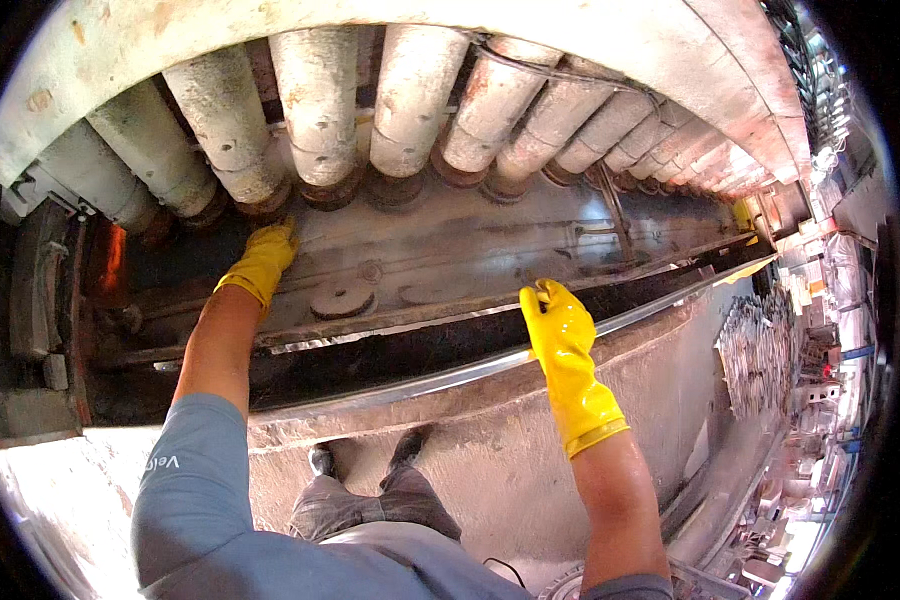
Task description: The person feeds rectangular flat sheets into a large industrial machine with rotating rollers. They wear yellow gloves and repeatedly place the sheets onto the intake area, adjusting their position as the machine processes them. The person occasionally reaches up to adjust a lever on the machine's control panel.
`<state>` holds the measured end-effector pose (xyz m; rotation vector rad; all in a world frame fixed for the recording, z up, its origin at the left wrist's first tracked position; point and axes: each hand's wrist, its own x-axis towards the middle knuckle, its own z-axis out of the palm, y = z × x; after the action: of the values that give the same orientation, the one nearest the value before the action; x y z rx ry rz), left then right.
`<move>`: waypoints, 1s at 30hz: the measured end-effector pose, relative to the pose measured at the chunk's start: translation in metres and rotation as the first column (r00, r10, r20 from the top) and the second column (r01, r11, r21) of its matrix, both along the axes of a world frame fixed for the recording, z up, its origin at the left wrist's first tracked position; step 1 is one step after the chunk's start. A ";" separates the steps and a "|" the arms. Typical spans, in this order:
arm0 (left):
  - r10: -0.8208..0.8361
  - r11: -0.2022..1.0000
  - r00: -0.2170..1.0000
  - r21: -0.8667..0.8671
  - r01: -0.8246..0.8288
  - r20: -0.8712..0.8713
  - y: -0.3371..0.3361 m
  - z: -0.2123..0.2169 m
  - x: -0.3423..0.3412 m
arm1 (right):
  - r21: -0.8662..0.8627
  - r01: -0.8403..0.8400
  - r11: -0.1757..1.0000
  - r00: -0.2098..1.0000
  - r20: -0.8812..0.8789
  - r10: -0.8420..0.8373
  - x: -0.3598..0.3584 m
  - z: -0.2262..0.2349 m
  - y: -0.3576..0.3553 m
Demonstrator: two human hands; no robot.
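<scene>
Yellow rubber gloves cover both of my hands. My left hand (268, 252) reaches in over the wet grey bed (450, 235), right at the lower end of a thick pale cylinder (220, 130). Its fingertips are bent away and partly hidden, so I cannot tell if they grip anything. Near that hand, a round flat disc (342, 302) lies on the bed. My right hand (558, 315) is closed, thumb against curled fingers, above the metal rail (450, 380) at the front. Whatever it holds, if anything, is hidden.
A row of thick upright cylinders (405, 100) hangs over the bed under a large pale housing (390, 12). A dark trough (410, 352) runs along the front. On the right stands a stack of thin pieces (758, 350). My boots (407, 447) are on concrete floor.
</scene>
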<state>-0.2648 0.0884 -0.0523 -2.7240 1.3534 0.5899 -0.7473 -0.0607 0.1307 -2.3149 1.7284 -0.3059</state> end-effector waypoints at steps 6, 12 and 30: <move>-0.220 0.957 0.968 0.164 0.238 -0.119 0.010 0.052 -0.024 | 0.092 -0.076 0.993 0.993 -0.078 0.083 0.022 -0.002 -0.021; -0.260 0.966 0.950 -0.046 0.256 -0.173 0.085 0.112 -0.030 | 0.140 -0.113 0.984 0.991 -0.050 0.121 0.040 0.006 -0.029; -0.246 0.964 0.888 0.002 0.267 -0.389 0.040 0.138 0.013 | -0.017 0.023 1.000 1.000 0.016 -0.023 0.071 -0.002 -0.067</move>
<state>-0.2517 0.1282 0.0859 -2.4047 1.7104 1.1636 -0.6761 -0.1273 0.1287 -2.2994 1.7532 -0.3435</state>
